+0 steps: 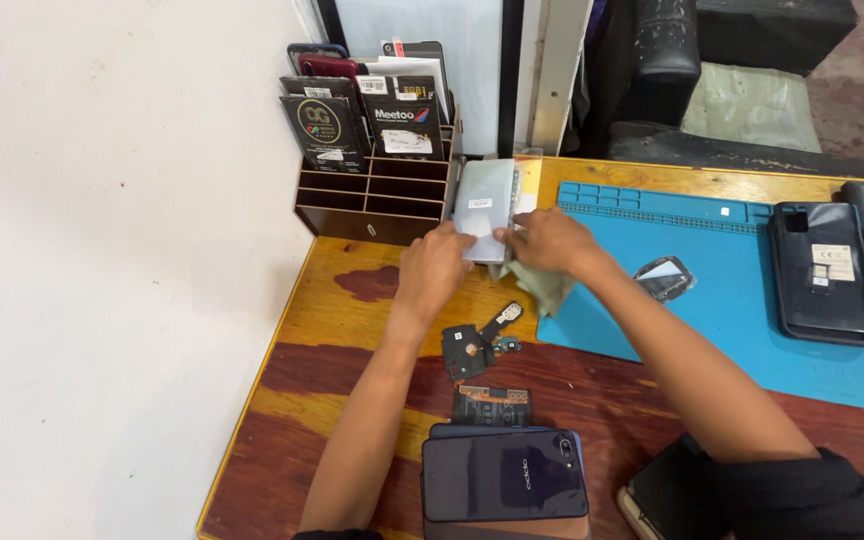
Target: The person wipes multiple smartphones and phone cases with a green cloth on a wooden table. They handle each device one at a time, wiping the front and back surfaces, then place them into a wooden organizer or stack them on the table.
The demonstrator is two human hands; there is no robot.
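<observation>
My left hand (pixel 435 268) and my right hand (pixel 548 241) both grip a flat silver-grey slab (pixel 485 205), like a phone back panel or screen part, held tilted above the wooden table (pixel 302 350). My right hand also presses a crumpled greenish cloth (pixel 550 288) against the slab's lower right side. Small black phone parts (pixel 474 345) and a flat circuit strip (pixel 492 405) lie on the table below my hands.
A wooden slotted organiser (pixel 372 190) with packaged cards stands at the back left. A blue work mat (pixel 742 300) holds a small glass piece (pixel 664 277) and a dark phone case (pixel 822 270). A dark phone (pixel 504 475) lies face down near me.
</observation>
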